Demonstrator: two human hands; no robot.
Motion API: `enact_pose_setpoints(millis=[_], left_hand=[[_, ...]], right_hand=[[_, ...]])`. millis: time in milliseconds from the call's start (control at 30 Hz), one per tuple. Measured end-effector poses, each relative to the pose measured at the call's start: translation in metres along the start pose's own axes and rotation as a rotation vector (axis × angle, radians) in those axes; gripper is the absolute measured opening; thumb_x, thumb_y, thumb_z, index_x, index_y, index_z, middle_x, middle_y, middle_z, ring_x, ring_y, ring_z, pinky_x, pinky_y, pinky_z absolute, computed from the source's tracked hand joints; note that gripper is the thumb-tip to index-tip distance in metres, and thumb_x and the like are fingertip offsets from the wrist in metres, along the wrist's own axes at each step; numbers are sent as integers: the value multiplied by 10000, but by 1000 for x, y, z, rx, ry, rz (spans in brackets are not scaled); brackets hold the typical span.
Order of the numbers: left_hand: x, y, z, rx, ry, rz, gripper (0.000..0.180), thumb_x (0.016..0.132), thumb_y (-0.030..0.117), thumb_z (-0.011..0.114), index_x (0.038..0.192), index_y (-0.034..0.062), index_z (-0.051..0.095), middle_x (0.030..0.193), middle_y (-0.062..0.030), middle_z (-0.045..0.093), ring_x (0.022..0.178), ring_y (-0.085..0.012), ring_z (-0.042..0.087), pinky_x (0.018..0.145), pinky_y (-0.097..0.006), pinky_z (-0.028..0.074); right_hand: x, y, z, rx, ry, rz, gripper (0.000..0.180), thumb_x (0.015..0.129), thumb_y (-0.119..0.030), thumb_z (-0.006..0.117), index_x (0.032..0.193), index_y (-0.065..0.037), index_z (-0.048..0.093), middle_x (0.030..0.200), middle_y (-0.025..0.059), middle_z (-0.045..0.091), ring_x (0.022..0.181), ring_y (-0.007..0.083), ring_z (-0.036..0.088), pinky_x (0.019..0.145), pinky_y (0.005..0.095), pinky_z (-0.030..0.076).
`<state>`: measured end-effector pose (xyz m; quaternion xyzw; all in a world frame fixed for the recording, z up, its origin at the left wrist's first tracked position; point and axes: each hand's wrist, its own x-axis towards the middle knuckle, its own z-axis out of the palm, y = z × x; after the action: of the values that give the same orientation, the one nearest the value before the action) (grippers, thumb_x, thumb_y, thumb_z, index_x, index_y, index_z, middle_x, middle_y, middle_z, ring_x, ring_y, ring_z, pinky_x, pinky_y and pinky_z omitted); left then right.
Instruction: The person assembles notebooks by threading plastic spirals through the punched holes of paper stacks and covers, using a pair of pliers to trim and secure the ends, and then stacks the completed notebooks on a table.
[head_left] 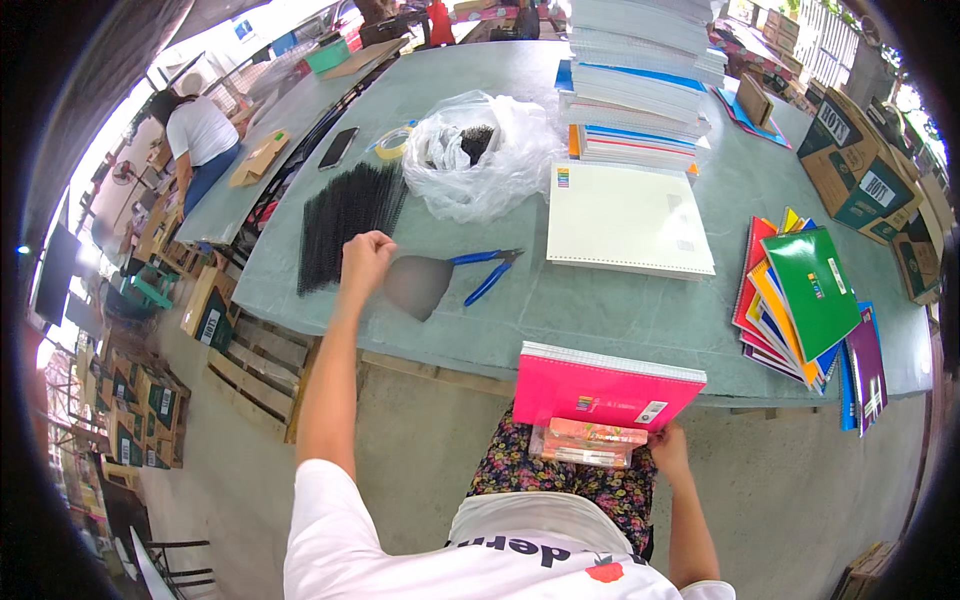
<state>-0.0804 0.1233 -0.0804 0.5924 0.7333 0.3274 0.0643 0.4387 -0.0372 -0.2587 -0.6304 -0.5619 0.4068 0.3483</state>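
Over the near end of a bundle of black plastic spiral coils (350,225), my left hand (368,262) is closed in a pinch. Anything between its fingertips is too small to make out. My right hand (670,448) grips the lower right corner of a pink notebook (610,390), its fingers partly hidden. The notebook stands tilted at the table's front edge, its row of punched holes upward. Below it on my lap lies a small orange-and-clear pack (590,445). Blue-handled pliers (487,275) lie open right of my left hand, beside a blurred grey patch (420,287).
A clear plastic bag (480,155), tape roll (395,140) and phone (339,148) lie farther back on the table (460,345). A tall paper stack (640,90) stands behind a white-covered book (630,220). Coloured notebooks (810,295) and cardboard boxes (860,165) are rightward. Another person (203,135) works at left.
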Motion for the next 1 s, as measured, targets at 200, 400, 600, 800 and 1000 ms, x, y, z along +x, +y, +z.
enact_pose_setpoints(millis=[200,400,600,800,1000], left_hand=[[26,-51,40,605,-27,-52,178,720,143,635,820,-4,636,905,-184,628,917,-330,601,757,-416,500],[39,-33,35,589,-230,-56,264,712,181,689,867,-21,616,973,-220,620,952,-373,593,790,-439,497],[36,-45,18,547,-181,-249,317,724,232,672,884,-36,613,995,-247,615,957,-398,592,813,-450,490],[21,-49,-7,775,88,36,266,828,257,569,885,-1,591,835,-174,621,836,-361,604,702,-450,496],[-5,0,-78,-30,550,46,260,903,278,546,930,23,589,855,-80,615,747,-187,582,707,-330,472]], right_hand=[[1,-142,-67,-890,-298,67,193,728,-206,714,724,-24,647,732,176,615,753,268,633,628,384,474],[36,-235,33,-388,104,-794,206,757,-207,689,867,-40,641,840,90,638,798,275,598,736,390,460],[51,-203,72,-426,-144,-712,280,718,-147,651,988,-77,634,946,94,633,787,285,592,729,371,462],[32,-193,67,-494,126,-1220,346,725,-128,552,1062,-150,623,1004,52,618,814,197,590,717,339,456],[29,-200,57,-456,-4,-1226,333,702,-141,619,1026,-63,628,864,40,593,757,197,573,682,316,474]])
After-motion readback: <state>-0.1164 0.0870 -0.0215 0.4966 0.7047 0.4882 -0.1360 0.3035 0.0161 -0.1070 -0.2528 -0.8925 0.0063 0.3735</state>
